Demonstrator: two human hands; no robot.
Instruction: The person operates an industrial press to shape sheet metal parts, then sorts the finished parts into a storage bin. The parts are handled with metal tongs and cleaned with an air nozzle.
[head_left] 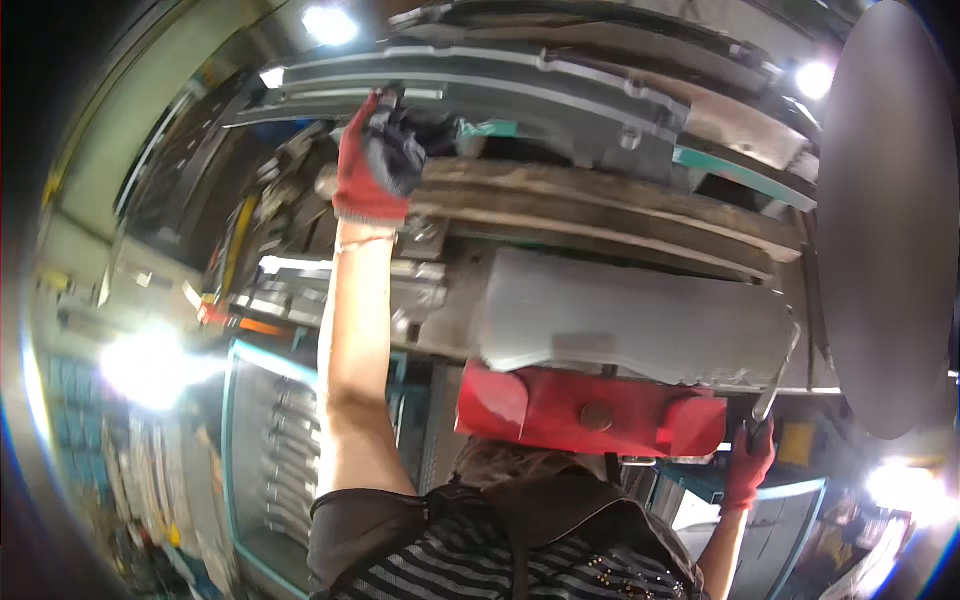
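My left hand, in a red and black glove, reaches far forward to a long dark grey metal panel. Its blurred fingers look spread against or just over the panel; contact is unclear. At the right, my right hand, in a red glove, is closed on a slim metal tool with a thin end pointing upward. That end comes close to the right edge of a wide grey metal sheet, which lies in front of me. Below the sheet, close to my body, sits a red metal piece with a round knob.
Wooden beams run between the grey sheet and the dark panel. Smaller metal parts lie beside my left forearm. A teal-framed rack stands at the left. A large, blurred grey oval covers the right side.
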